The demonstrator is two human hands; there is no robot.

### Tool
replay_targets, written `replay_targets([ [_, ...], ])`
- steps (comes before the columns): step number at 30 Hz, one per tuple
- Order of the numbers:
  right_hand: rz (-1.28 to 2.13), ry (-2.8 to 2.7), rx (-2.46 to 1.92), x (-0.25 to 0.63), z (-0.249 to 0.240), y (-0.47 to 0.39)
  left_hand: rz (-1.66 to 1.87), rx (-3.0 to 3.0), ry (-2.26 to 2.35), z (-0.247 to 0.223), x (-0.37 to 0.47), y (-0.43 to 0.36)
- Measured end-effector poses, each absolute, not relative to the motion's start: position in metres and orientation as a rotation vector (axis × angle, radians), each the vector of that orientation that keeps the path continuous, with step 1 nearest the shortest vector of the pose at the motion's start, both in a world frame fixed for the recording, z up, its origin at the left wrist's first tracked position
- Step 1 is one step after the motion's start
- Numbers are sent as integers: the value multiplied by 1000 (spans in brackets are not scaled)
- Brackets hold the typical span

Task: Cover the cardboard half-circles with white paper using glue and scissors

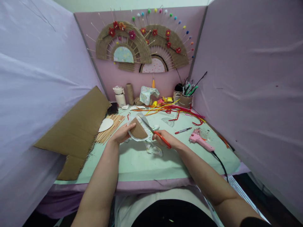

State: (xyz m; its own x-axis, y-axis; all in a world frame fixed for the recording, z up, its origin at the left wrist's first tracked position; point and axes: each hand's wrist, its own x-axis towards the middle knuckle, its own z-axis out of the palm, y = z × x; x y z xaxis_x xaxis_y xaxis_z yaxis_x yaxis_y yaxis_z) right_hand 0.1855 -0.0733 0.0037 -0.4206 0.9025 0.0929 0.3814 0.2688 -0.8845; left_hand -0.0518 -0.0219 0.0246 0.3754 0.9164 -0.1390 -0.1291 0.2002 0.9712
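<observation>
Between both hands, above the middle of the table, is a half-round piece of brown cardboard [137, 130] with pale fabric [143, 119] sticking out around its edge. My left hand [121, 132] is closed on its left side, thumb on top of the cardboard. My right hand [163, 137] grips the red-handled scissors [162, 139] by the handles. Their blades point up and to the left, over the fabric along the upper right edge. Pale fabric scraps [153, 148] lie on the table just below.
Left lie a large cardboard sheet [78, 126], thin wooden sticks [111, 129] and a white oval [106, 125]. Coloured pipe cleaners [175, 109] stretch across the back. Right are a marker [183, 130] and a pink glue gun [201, 140] with a cord. Two decorated fans [123, 34] hang behind.
</observation>
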Motion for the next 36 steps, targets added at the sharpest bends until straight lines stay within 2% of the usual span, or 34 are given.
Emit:
replay_targets([
  [15, 1107, -1838, -1259, 181, 16, -81, 806, 1123, 919, 22, -51, -24],
  [22, 1134, -1823, -1336, 182, 13, -77, 881, 1137, 910, 28, -51, -25],
  [36, 1049, -1944, -1270, 185, 9, -75, 788, 1134, 1006, 30, -49, -29],
])
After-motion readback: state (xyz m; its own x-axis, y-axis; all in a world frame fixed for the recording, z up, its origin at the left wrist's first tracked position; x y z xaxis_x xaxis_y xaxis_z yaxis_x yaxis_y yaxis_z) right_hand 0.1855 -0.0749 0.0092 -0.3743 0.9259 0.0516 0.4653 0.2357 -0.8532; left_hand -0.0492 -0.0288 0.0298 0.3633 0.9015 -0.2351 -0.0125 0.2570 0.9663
